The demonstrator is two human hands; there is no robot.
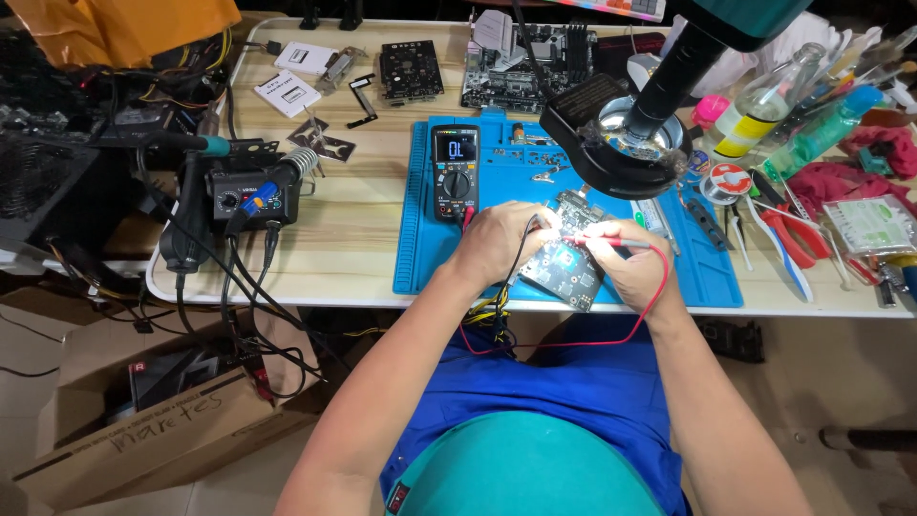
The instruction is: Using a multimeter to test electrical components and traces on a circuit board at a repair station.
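The person's left hand (497, 241) and right hand (626, 258) meet over a dark circuit board (564, 268) that lies tilted on the blue work mat (420, 258), near the mat's front edge and close to the person's body. The left hand's grip is curled shut around a black probe lead (516, 263), its fingers pressed down toward the board's upper left part. The right hand's grip pinches a red probe (621, 243) between thumb and fingers, the probe lying nearly level and pointing left at the board's top edge. The red lead (654, 306) loops down off the tabletop's edge and back under the hands.

Just behind the left hand, a digital multimeter (456, 172) lies flat on the mat with its screen lit. A round magnifier lamp (621, 139) on a dark arm hangs over the mat's far right corner, just beyond the board. A soldering station (250, 196) stands well to the left on the wooden tabletop (353, 239), with cables trailing off the edge. Further circuit boards (516, 57) lie along the far side. To the right of the mat lie red-handled pliers (798, 234), a roll of solder wire (728, 182) and some plastic bottles (764, 105). A cardboard box (143, 430) sits on the floor at the left.
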